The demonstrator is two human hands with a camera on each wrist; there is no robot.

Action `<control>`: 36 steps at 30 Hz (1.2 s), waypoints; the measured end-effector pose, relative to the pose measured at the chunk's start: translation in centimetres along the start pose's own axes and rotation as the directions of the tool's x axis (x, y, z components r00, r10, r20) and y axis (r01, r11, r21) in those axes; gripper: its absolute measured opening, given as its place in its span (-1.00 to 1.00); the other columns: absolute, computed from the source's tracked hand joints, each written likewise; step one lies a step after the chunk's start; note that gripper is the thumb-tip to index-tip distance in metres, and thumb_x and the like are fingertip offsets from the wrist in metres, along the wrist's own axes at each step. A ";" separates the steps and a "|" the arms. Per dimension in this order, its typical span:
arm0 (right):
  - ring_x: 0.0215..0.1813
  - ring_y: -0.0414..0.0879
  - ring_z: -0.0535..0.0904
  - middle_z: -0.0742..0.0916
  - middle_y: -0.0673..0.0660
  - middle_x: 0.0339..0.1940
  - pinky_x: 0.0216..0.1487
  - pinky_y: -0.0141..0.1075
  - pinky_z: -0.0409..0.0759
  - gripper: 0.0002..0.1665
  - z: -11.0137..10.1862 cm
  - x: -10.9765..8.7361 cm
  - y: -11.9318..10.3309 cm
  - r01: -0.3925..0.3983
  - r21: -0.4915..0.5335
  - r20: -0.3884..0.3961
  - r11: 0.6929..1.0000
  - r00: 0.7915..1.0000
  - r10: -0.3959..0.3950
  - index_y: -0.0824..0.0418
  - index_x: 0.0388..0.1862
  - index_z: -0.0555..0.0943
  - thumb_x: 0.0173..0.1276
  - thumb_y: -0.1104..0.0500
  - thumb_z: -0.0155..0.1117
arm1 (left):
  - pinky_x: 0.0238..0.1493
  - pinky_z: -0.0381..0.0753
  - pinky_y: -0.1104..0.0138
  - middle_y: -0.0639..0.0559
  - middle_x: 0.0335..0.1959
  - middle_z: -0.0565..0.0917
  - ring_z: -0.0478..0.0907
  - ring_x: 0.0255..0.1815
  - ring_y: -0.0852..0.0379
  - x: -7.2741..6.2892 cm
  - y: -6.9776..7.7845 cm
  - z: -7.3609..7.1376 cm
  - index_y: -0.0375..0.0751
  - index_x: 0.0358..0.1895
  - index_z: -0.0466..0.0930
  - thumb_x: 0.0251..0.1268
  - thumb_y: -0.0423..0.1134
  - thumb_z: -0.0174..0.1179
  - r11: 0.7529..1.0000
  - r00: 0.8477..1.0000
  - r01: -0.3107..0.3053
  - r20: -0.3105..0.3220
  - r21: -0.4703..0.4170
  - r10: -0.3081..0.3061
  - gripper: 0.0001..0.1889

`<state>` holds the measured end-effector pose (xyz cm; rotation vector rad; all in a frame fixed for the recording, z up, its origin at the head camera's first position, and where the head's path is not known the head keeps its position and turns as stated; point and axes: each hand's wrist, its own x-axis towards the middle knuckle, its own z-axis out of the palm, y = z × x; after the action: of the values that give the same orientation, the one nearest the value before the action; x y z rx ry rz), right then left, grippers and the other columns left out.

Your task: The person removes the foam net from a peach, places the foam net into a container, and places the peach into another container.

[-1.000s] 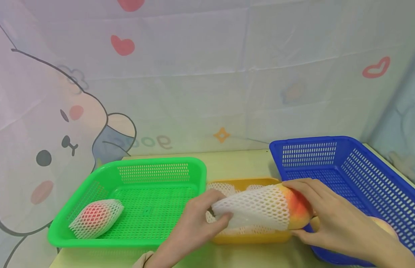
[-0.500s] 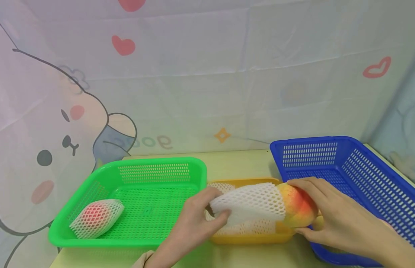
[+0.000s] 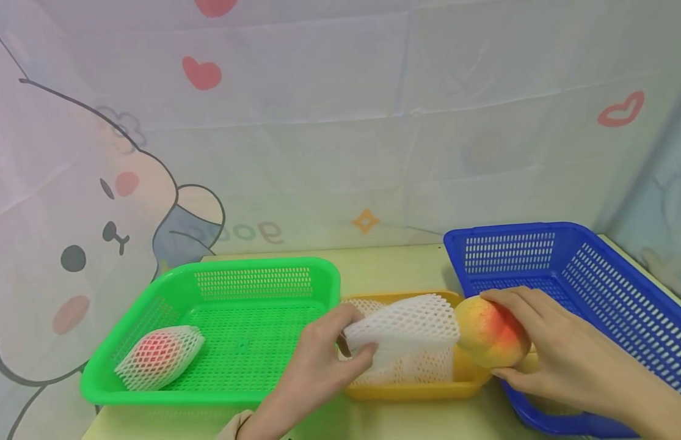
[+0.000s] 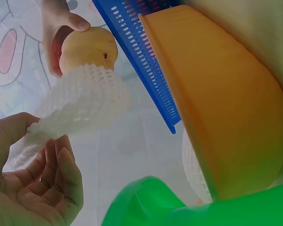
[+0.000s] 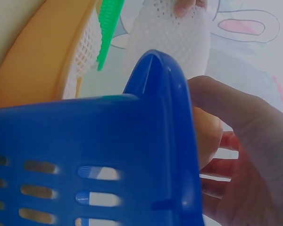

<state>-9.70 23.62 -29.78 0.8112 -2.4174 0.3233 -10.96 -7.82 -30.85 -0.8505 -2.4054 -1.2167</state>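
In the head view my left hand (image 3: 320,360) pinches the closed, gathered end of a white foam fruit net (image 3: 408,324). Its wide mouth faces right. My right hand (image 3: 565,354) grips a yellow-red peach (image 3: 485,335) by its right side, with thumb below and fingers over the top. The bare peach sits right at the mouth of the net, above the gap between the yellow and blue baskets. From the left wrist, the net (image 4: 82,96) overlaps the lower edge of the peach (image 4: 89,49). The blue rim hides part of the peach (image 5: 207,134) in the right wrist view.
A green basket (image 3: 225,398) on the left holds a peach in a foam net (image 3: 160,357). Under the hands, a yellow basket (image 3: 422,392) contains several white foam nets (image 3: 367,305). At right stands a blue basket (image 3: 505,231), partly hidden by the right arm. A printed cloth hangs behind.
The peach has moved right, from partly inside the foam net to its mouth, along with the right hand. The left hand has stayed nearly in place, and the net's open end has slackened.
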 end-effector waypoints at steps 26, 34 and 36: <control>-0.07 -0.16 0.50 0.60 -0.02 -0.05 -0.15 -0.13 0.62 0.03 -0.9 -0.5 1.6 -0.099 -0.060 0.077 0.993 0.992 0.104 0.07 0.21 0.44 -0.33 -0.10 0.64 | -0.50 0.40 0.55 0.22 -0.46 0.51 0.35 -0.51 0.31 0.5 0.3 1.3 -0.08 -0.37 0.39 -0.10 -0.39 0.34 0.982 0.998 0.034 0.050 0.183 -0.044 -0.71; -0.04 -0.06 0.52 0.61 0.08 -0.03 -0.13 0.01 0.64 0.05 -1.1 -0.4 2.1 -0.141 -0.064 0.137 0.988 0.979 0.149 0.11 0.24 0.40 -0.30 -0.09 0.64 | -0.55 0.25 0.56 0.15 -0.57 0.41 0.24 -0.54 0.32 1.4 0.6 3.0 -0.13 -0.41 0.34 -0.21 -0.36 0.42 0.955 0.998 -0.060 0.017 0.289 0.058 -0.62; -0.04 -0.03 0.52 0.60 0.09 -0.02 -0.13 0.03 0.64 0.06 -1.1 -0.4 2.2 -0.153 -0.065 0.147 0.986 0.976 0.161 0.11 0.25 0.39 -0.30 -0.09 0.65 | -0.55 0.22 0.57 0.15 -0.56 0.38 0.22 -0.53 0.31 1.5 0.6 3.4 -0.14 -0.42 0.32 -0.22 -0.35 0.44 0.950 0.997 -0.078 0.023 0.304 0.074 -0.60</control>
<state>-10.30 26.02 -29.22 0.6429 -2.6289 0.2650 -11.81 -4.23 -31.74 -0.8442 -2.4569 -0.7848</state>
